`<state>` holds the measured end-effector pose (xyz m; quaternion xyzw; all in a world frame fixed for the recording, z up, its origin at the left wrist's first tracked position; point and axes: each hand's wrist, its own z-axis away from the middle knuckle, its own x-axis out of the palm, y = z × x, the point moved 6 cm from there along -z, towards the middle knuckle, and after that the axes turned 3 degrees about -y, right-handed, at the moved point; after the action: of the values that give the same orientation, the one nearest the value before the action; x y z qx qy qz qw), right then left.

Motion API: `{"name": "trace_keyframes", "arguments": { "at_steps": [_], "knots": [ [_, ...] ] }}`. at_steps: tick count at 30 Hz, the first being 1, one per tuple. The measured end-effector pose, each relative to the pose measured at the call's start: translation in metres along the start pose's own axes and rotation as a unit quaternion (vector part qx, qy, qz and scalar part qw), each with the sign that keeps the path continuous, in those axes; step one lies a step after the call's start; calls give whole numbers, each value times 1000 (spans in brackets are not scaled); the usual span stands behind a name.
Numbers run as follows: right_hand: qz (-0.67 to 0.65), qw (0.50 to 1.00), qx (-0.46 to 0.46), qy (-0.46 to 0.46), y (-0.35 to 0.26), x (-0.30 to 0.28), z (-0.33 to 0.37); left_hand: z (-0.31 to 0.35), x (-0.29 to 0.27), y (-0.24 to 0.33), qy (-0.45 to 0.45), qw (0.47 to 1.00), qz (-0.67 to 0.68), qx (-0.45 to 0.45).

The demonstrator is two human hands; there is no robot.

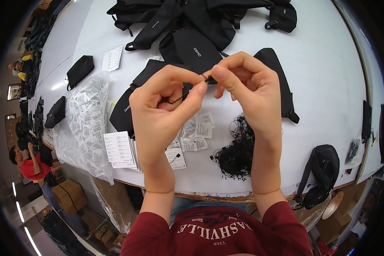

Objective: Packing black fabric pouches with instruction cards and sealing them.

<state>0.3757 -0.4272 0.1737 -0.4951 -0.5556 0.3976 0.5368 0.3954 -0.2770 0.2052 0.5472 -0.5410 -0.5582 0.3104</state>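
Note:
Above the table, my left hand (162,109) and my right hand (254,91) meet at the fingertips. Between them is a black hang-tag string (208,79) with a small dark plastic clasp. My left thumb and forefinger pinch one part, while the right thumb and forefinger pinch the other; part of the string trails under my left palm. Whether its ends are joined is too small to tell. Below my right hand lies a tangled pile of similar black strings (234,155). Small white printed labels (198,134) and a stack of white printed cards (119,149) lie below my left hand.
Several black bags (196,47) cover the far middle of the white table (324,81). A clear plastic bag of labels (89,115) lies at the left. A black sling bag (319,175) sits by the right front edge. A person in red (32,166) is far left.

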Motion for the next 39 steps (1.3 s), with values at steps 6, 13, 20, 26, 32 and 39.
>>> {"name": "trace_keyframes", "arguments": {
  "at_steps": [6,13,20,26,32,39],
  "knots": [
    [146,986,-82,-16,-7,-3,1,0,3,-1,-40,999,-35,-2],
    [147,981,-90,-93,-6,-5,-3,24,12,26,-215,949,-197,120],
    [388,877,-87,-268,70,48,12,65,62,19,-432,837,-281,182],
    [353,920,-22,-167,68,37,-2,56,49,18,-391,884,-214,142],
    [279,958,-53,-23,-7,-14,3,3,-8,14,-125,941,-267,166],
    [351,934,-64,-8,-38,-25,23,-2,10,14,-62,920,-277,271]
  ]
}}
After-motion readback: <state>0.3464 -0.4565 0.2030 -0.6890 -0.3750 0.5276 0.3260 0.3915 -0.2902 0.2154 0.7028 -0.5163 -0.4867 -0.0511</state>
